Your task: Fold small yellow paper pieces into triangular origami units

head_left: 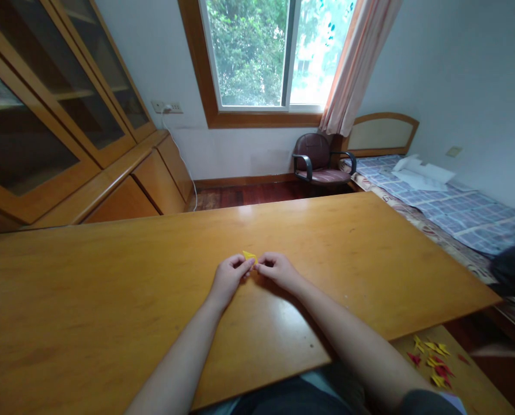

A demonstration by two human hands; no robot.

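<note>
A small piece of folded yellow paper is held just above the wooden table, its pointed tip showing up and to the left. My left hand pinches it between thumb and fingers. From the other side, my right hand closes its thumb and forefinger on the paper's right edge. The two hands almost touch, and the fingertips cover the lower part of the paper.
Several yellow and red folded paper pieces lie on a lower wooden surface at the right. Beyond the table stand a chair, a bed and a glass-door cabinet. A white cord hangs from the wall socket.
</note>
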